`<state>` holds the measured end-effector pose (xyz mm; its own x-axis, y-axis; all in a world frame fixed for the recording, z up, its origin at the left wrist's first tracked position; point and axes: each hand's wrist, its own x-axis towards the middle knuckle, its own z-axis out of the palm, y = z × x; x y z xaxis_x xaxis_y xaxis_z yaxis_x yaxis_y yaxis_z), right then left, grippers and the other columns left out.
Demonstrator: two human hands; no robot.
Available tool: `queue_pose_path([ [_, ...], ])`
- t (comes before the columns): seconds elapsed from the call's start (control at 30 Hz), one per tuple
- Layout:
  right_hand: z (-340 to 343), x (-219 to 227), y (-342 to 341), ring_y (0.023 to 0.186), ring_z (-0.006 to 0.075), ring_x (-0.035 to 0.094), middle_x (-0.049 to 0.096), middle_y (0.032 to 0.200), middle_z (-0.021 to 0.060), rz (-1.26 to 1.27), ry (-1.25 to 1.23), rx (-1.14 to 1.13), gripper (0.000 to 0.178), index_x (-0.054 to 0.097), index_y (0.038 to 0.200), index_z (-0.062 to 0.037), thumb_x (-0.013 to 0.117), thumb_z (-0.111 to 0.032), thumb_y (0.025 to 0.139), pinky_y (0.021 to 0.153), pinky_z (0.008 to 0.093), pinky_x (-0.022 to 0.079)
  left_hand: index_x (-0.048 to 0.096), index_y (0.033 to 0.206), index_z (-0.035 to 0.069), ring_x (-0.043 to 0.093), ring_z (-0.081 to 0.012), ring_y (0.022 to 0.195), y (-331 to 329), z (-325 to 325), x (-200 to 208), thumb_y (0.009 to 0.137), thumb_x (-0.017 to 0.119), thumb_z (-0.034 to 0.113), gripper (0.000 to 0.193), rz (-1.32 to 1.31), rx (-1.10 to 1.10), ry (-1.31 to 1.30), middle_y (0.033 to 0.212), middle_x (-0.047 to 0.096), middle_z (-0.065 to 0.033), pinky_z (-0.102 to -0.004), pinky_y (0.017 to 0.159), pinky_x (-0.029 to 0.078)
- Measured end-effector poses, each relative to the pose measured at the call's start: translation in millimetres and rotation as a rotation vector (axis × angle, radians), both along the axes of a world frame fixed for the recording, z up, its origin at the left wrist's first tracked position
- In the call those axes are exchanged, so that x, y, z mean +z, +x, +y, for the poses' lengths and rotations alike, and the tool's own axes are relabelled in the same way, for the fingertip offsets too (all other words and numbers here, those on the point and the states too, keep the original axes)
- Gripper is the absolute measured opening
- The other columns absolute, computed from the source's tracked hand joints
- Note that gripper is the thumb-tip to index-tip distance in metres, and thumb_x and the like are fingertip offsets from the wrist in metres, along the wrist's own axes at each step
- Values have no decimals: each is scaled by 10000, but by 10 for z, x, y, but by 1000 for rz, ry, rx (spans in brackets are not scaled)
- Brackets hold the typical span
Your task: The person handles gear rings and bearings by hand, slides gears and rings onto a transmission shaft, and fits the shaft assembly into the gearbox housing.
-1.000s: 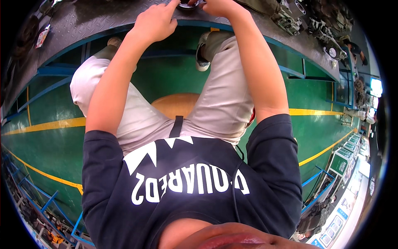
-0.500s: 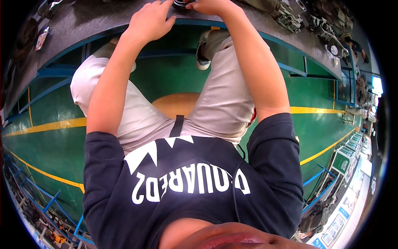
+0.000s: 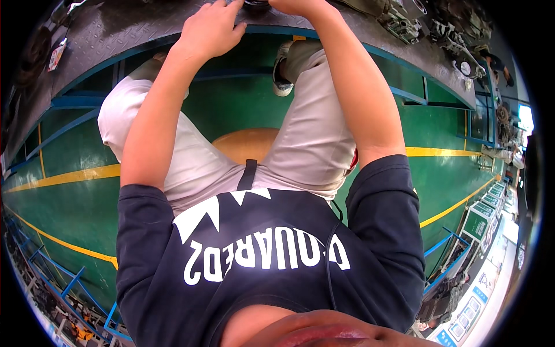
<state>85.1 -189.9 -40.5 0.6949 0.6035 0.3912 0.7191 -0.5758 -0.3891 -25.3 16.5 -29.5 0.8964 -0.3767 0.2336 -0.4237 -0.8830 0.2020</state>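
Observation:
My left hand [image 3: 213,28] rests at the top edge of the view over the dark metal bench top, its fingers stretched forward and its thumb held apart. Just right of its fingertips is a dark, round part [image 3: 256,3] with a shiny rim, mostly cut off by the picture's edge, so its kind does not show. On the other side of that part is my right hand [image 3: 298,7]. Its fingers lie largely beyond the frame, and whether they grip anything is hidden.
The patterned metal bench [image 3: 124,37] has a blue frame [image 3: 75,99]. Several greasy metal machine parts [image 3: 404,26] lie at its right. A small printed packet [image 3: 57,55] sits at the left. Below me are a round wooden stool [image 3: 245,144] and a green floor [image 3: 225,110] with yellow lines.
My right hand has shifted slightly up and right, its thumb drawing away from the dark round part. My left hand stays almost in place.

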Motion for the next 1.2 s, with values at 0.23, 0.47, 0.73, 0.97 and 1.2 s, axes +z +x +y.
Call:
queue_pose_path([
  [0.23, -53, 42, -49, 928, 386, 641, 670, 919, 226, 1, -68, -53, 101, 757, 837, -18, 687, -18, 765, 834, 464, 527, 602, 1260, 13, 620, -395, 1094, -9, -54, -2, 908, 674, 289, 453, -20, 6, 43, 1123, 645, -222, -489, 939, 532],
  [0.47, -86, 38, -75, 892, 358, 657, 682, 911, 218, 83, -47, -58, 130, 763, 864, -22, 684, -17, 760, 805, 435, 537, 605, 1283, 24, 622, -385, 1078, -34, -47, -1, 905, 676, 282, 463, -37, 10, 58, 1115, 644, -213, -484, 921, 538],
  [0.73, -85, 181, -121, 664, 262, 689, 727, 736, 169, 222, -6, 4, 123, 786, 844, 0, 700, -34, 762, 660, 369, 554, 607, 1283, 28, 616, -382, 1083, -36, -46, -45, 907, 669, 285, 460, -57, 14, 59, 1116, 638, -210, -489, 913, 539],
  [0.97, -152, 234, -86, 712, 237, 725, 754, 778, 162, 272, -8, 22, 168, 799, 896, -3, 739, -87, 764, 706, 343, 575, 606, 1293, 37, 620, -384, 1068, -33, -61, -26, 905, 670, 281, 463, -46, 7, 62, 1104, 636, -206, -496, 894, 545],
  [1.2, -227, 123, 63, 773, 247, 756, 775, 826, 156, 287, 39, -257, 326, 807, 927, -17, 846, -293, 759, 770, 354, 596, 604, 1318, 51, 624, -380, 1059, -48, -87, -28, 901, 672, 279, 480, -58, 1, 44, 1097, 637, -199, -493, 889, 548],
])
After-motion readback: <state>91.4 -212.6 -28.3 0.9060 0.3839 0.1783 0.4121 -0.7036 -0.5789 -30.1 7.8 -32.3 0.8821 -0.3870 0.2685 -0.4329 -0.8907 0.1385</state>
